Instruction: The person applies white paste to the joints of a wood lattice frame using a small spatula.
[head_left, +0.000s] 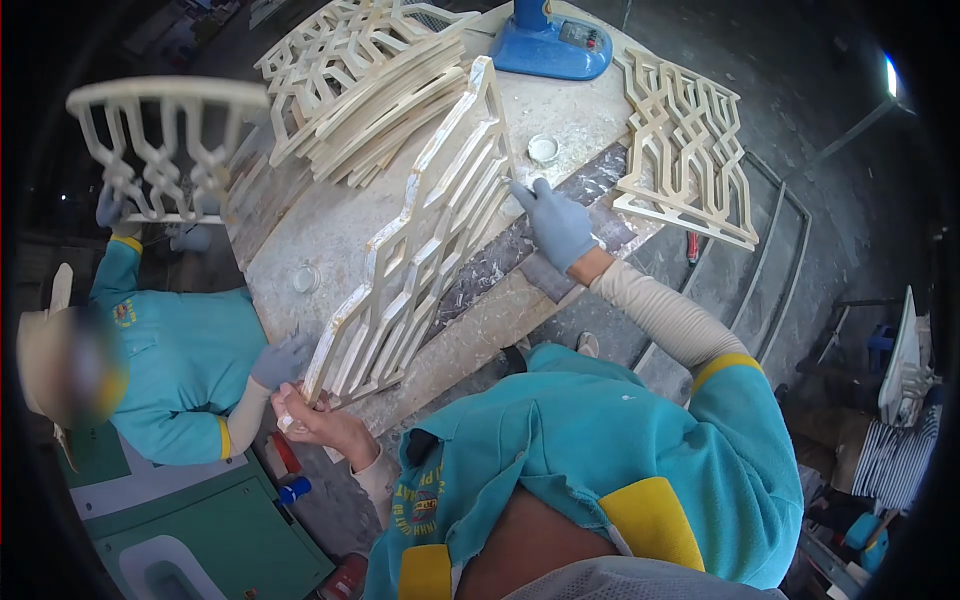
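A pale wooden lattice panel point(407, 235) with white filler along its edge stands tilted over the table, running from lower left to upper right. My bare left hand point(325, 425) is wrapped round its lower corner. Close to the panel's right side, near its upper part, is my right hand point(555, 225) in a grey glove, fingers bent toward the panel's edge. What those fingers pinch, if anything, is too small to make out. Right of the panel, a small round dish point(543, 149) of white paste sits on the table point(375, 205).
At left a co-worker point(190, 360) holds up a curved lattice piece point(165, 95); their other gloved hand is near my left. Stacked lattice panels point(370, 100), a blue device point(550, 50) and another panel point(685, 145) lie on the table. Metal rails point(790, 270) stand right.
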